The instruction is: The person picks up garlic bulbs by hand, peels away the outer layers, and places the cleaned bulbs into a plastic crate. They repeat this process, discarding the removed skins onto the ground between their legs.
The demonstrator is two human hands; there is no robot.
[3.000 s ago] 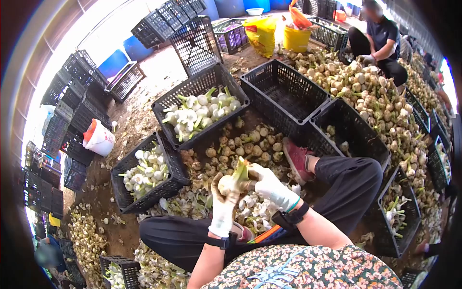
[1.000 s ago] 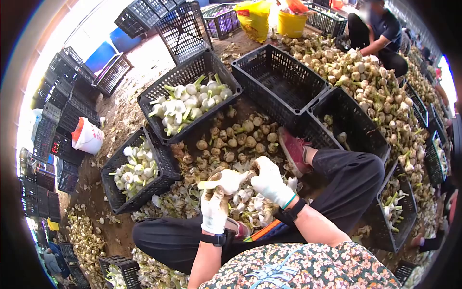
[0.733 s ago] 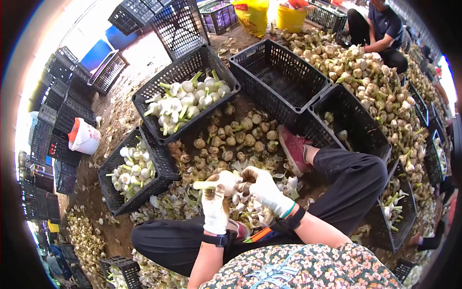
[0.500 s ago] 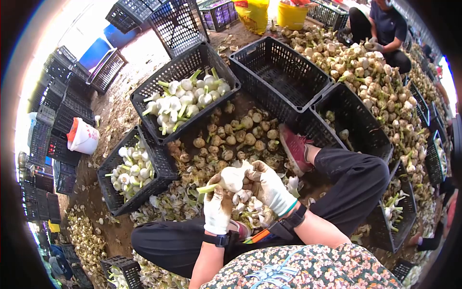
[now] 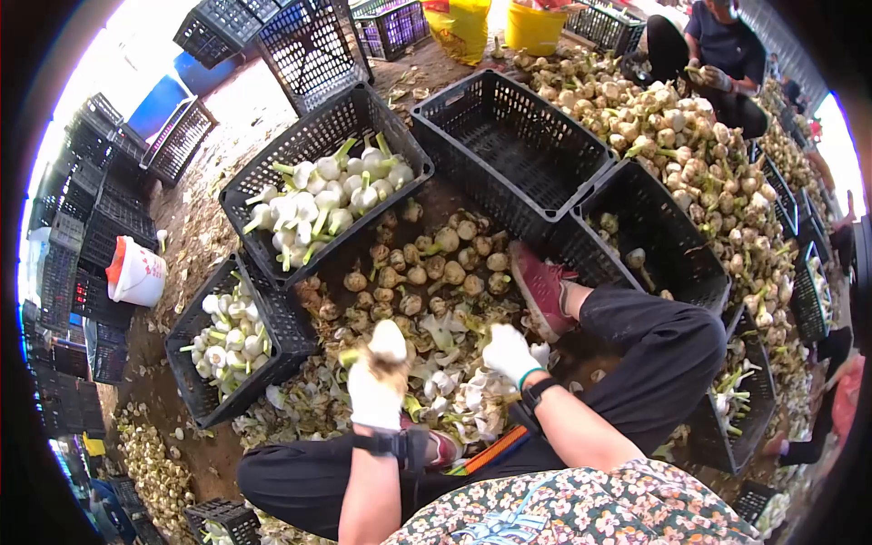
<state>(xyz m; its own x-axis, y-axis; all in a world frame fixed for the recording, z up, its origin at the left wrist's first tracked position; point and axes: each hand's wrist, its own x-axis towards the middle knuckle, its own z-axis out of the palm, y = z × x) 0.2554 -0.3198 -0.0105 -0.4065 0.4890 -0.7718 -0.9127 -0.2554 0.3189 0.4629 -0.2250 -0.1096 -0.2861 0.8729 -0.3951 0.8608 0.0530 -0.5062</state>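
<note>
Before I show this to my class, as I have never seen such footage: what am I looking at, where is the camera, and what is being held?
There is no machine: a person sits on the ground, and the single camera is worn on their head, looking down, so the round picture bends at its edges. The gloved left hand grips a peeled white garlic bulb. The gloved right hand is apart from it, above scattered peels; whether it holds anything is too blurred to tell. Ahead lie a pile of unpeeled bulbs, a near crate and a far crate holding white bulbs, and an empty crate. Another person sits by a long heap at the picture's top right.
</note>
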